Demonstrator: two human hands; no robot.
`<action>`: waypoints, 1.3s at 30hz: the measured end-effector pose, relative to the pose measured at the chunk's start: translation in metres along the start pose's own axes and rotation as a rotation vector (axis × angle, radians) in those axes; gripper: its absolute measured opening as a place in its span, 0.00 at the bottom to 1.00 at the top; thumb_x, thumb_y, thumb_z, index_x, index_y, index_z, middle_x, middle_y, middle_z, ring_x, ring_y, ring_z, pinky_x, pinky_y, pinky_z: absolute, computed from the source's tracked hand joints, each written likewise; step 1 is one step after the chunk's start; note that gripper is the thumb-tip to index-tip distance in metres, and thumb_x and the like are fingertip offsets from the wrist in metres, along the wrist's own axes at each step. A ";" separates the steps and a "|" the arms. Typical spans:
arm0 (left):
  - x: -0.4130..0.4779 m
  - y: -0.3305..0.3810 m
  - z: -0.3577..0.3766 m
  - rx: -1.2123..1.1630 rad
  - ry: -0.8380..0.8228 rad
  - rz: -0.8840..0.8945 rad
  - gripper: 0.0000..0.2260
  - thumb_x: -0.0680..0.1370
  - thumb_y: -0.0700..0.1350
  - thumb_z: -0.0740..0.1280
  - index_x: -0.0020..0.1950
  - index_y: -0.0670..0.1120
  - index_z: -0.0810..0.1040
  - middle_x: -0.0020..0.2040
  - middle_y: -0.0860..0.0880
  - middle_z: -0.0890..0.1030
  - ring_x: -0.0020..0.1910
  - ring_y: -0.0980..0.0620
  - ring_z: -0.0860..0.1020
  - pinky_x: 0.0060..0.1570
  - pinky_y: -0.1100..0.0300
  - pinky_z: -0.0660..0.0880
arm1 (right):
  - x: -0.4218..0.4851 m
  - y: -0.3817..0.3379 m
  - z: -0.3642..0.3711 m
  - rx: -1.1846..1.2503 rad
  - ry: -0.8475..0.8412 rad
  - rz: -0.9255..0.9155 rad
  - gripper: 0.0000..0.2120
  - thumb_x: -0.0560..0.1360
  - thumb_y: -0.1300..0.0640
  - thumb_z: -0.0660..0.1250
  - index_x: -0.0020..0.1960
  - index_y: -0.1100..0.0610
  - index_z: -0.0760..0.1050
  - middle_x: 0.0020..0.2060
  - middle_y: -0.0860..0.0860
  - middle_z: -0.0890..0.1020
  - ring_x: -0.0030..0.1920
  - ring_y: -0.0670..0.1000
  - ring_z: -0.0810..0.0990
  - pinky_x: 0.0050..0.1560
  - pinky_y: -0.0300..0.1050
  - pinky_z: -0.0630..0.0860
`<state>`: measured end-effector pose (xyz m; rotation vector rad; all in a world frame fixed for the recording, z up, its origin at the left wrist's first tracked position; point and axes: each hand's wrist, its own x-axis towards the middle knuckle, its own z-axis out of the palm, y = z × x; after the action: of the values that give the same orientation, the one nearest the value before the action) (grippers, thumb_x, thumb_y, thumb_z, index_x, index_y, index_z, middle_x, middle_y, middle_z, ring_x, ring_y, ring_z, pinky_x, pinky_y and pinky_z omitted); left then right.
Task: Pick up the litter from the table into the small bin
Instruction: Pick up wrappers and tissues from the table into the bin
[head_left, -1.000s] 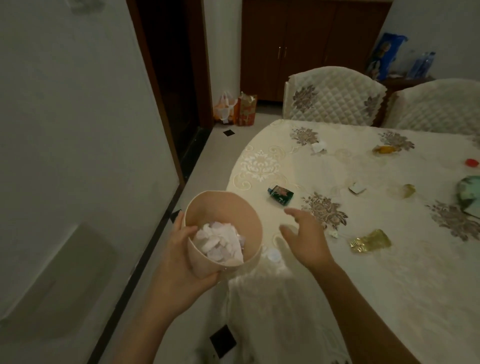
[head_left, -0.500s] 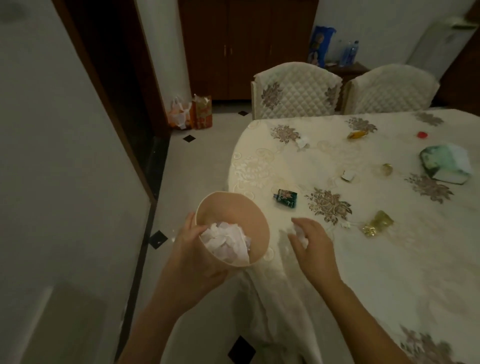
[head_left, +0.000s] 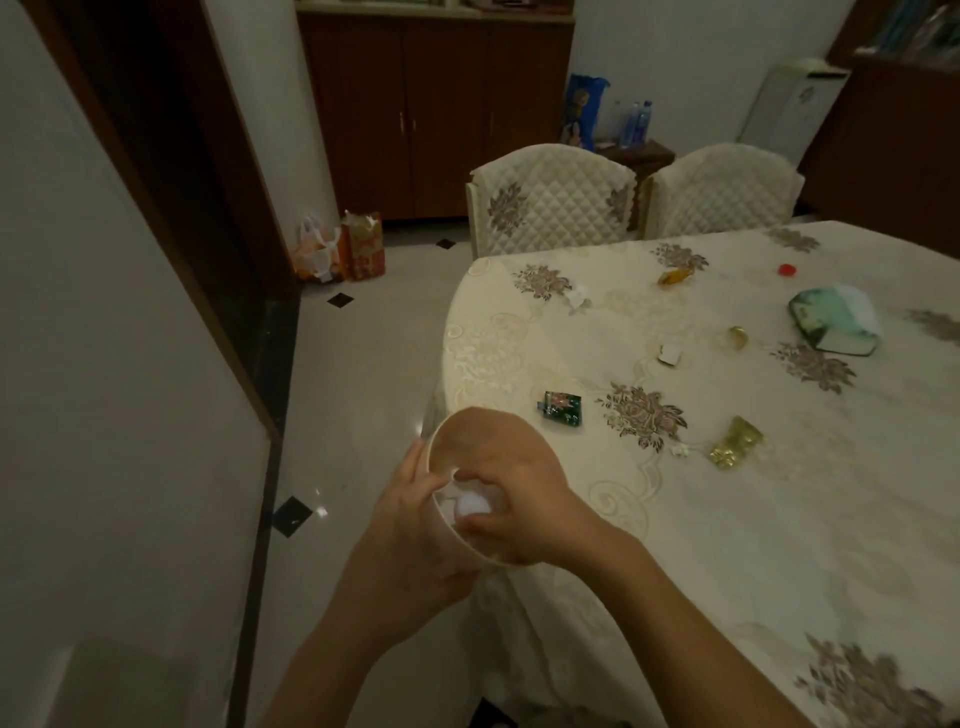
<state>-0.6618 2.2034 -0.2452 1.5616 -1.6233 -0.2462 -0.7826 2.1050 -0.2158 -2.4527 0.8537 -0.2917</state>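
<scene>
My left hand (head_left: 410, 525) grips the small beige bin (head_left: 467, 431) by its left wall, off the table's near-left edge. My right hand (head_left: 519, 499) reaches into the bin's mouth, fingers closed on a white crumpled paper (head_left: 472, 503) over the litter inside. On the cream floral tablecloth (head_left: 727, 519) lie a green wrapper (head_left: 562, 408), a gold wrapper (head_left: 735, 441), a tiny white scrap (head_left: 679, 450), a white scrap (head_left: 670, 355), a gold ring-like bit (head_left: 737, 336), a white tissue (head_left: 576, 299), an amber wrapper (head_left: 675, 275) and a red cap (head_left: 787, 269).
A green-and-white tissue pack (head_left: 831, 322) lies at the table's right. Two quilted chairs (head_left: 550, 200) stand at the far edge. Bags (head_left: 343, 249) sit on the tiled floor by a dark doorway; a wall runs along my left.
My right hand closed on a white paper at the table's edge and moved left into the bin. The view swung right and up, so more of the table shows.
</scene>
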 end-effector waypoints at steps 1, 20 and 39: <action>0.001 -0.004 0.000 -0.024 -0.009 -0.001 0.34 0.66 0.72 0.60 0.63 0.54 0.58 0.71 0.49 0.60 0.64 0.42 0.69 0.59 0.44 0.73 | 0.001 0.002 -0.003 0.044 -0.010 0.033 0.19 0.71 0.51 0.67 0.61 0.51 0.72 0.62 0.50 0.75 0.63 0.49 0.70 0.56 0.33 0.58; 0.163 -0.082 -0.006 -0.144 0.049 -0.165 0.45 0.55 0.76 0.64 0.67 0.60 0.57 0.63 0.59 0.64 0.56 0.60 0.73 0.50 0.57 0.75 | 0.108 0.184 0.015 0.046 0.162 0.526 0.22 0.74 0.57 0.65 0.66 0.57 0.66 0.66 0.59 0.70 0.67 0.58 0.66 0.65 0.52 0.65; 0.286 -0.147 0.059 -0.371 -0.391 0.145 0.42 0.57 0.57 0.75 0.63 0.72 0.54 0.69 0.76 0.47 0.70 0.69 0.55 0.60 0.75 0.62 | 0.172 0.117 -0.102 0.333 1.006 0.478 0.12 0.71 0.59 0.69 0.50 0.45 0.74 0.42 0.38 0.78 0.43 0.39 0.78 0.46 0.30 0.74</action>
<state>-0.5552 1.8943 -0.2557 1.1539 -1.8493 -0.7669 -0.7455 1.8775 -0.1879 -1.6286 1.5785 -1.4029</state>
